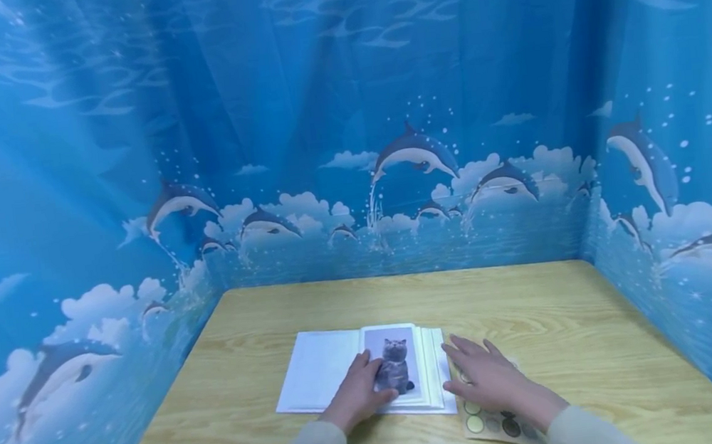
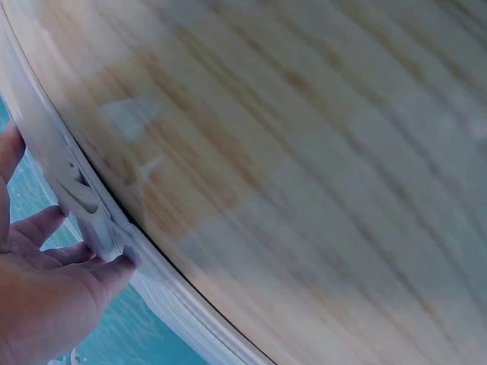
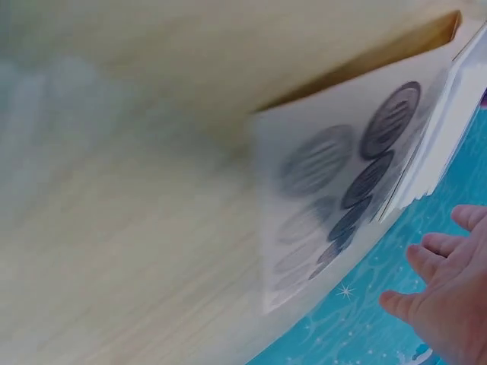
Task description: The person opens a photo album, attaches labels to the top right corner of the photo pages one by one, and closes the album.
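Note:
A photo album [image 1: 319, 368] lies open on the wooden table, showing a picture of a grey cat [image 1: 397, 372]. My left hand [image 1: 361, 391] rests on the cat page, its fingers and thumb spread. In the left wrist view, that hand [image 2: 61, 293] touches the pale album [image 2: 42, 129]. Just right of the album, my right hand [image 1: 490, 378] hovers or rests over a sheet with rows of round stickers [image 1: 493, 429]; contact cannot be told. The right wrist view shows this hand [image 3: 453, 293] with fingers extended, holding nothing, beside the sheet [image 3: 278, 163], one edge of which looks lifted.
The light wooden table [image 1: 262, 317] extends behind and to both sides of the album. Blue curtains [image 1: 345, 108] printed with dolphins and clouds enclose its back and sides.

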Demonstrator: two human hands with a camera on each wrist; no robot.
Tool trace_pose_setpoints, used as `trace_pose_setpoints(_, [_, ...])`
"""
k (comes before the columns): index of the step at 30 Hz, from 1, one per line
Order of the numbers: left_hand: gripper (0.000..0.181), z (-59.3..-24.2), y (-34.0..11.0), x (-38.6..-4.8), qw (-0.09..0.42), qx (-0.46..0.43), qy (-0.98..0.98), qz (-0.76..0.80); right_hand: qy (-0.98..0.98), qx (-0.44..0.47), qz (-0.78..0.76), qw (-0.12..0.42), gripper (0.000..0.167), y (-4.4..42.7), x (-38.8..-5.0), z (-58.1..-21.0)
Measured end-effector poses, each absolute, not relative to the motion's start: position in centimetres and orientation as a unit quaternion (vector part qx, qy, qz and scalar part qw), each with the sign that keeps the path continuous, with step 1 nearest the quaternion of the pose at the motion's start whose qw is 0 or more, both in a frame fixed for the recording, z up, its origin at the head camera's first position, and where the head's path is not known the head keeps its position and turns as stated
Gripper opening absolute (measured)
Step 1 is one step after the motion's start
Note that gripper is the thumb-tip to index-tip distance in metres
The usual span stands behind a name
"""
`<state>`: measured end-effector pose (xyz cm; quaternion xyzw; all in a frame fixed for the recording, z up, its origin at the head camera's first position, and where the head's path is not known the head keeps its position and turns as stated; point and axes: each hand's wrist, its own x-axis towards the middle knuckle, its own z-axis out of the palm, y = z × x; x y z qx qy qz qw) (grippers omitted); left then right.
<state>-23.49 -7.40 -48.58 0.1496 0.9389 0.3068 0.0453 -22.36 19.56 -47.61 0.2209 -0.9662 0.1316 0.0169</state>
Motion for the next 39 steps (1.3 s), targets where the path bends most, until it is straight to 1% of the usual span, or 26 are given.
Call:
trace_pose_setpoints(6, [0.068, -48.5, -7.6, -23.4, 0.049, 0.149, 0.938, 0.309, -0.959, 0.244, 0.137, 0.049, 0.074, 22.0, -20.0, -48.2])
trace_pose_setpoints(9, [0.067, -48.5, -7.6, -23.4, 0.05, 0.149, 0.937, 0.311, -0.957, 0.251, 0.132, 0.066, 0.082, 22.9, -18.7, -48.5])
trace_pose_setpoints(14, [0.067, -48.5, -7.7, -23.4, 0.046, 0.152, 0.936, 0.314, -0.953, 0.272, 0.1, 0.085, 0.1, 23.9, -17.1, -49.1])
trace_pose_setpoints(16, [0.067, -48.6, -7.8, -23.4, 0.045, 0.151, 0.936, 0.314, -0.951, 0.285, 0.081, 0.092, 0.103, 24.3, -16.7, -49.3])
trace_pose_setpoints(20, [0.067, -48.6, -7.8, -23.5, 0.044, 0.149, 0.936, 0.316, -0.95, 0.294, 0.054, 0.088, 0.101, 24.7, -16.5, -49.6])
trace_pose_setpoints(24, [0.067, -48.5, -7.7, -23.4, 0.049, 0.146, 0.936, 0.317, -0.953, 0.295, 0.042, 0.059, 0.092, 24.8, -16.8, -49.7])
trace_pose_setpoints(27, [0.067, -48.4, -7.5, -23.4, 0.056, 0.139, 0.936, 0.317, -0.945, 0.319, 0.026, 0.063, 0.082, 24.8, -17.1, -49.6])
trace_pose_setpoints(29, [0.067, -48.3, -7.4, -23.3, 0.058, 0.137, 0.937, 0.317, -0.935, 0.343, 0.005, 0.091, 0.072, 24.8, -17.2, -49.6])
trace_pose_setpoints(32, [0.067, -48.2, -7.3, -23.3, 0.058, 0.14, 0.936, 0.317, -0.911, 0.375, -0.038, 0.169, 0.052, 24.8, -17.5, -49.6])
trace_pose_setpoints(34, [0.067, -48.2, -7.3, -23.4, 0.057, 0.142, 0.937, 0.315, -0.896, 0.382, -0.065, 0.218, 0.043, 24.7, -17.7, -49.6])
trace_pose_setpoints(37, [0.067, -48.0, -7.2, -23.4, 0.059, 0.14, 0.939, 0.31, -0.883, 0.375, -0.086, 0.268, 0.039, 24.5, -18.1, -49.4])
trace_pose_setpoints(39, [0.066, -47.9, -7.1, -23.4, 0.058, 0.138, 0.941, 0.304, -0.879, 0.364, -0.095, 0.292, 0.046, 24.3, -18.4, -49.2])
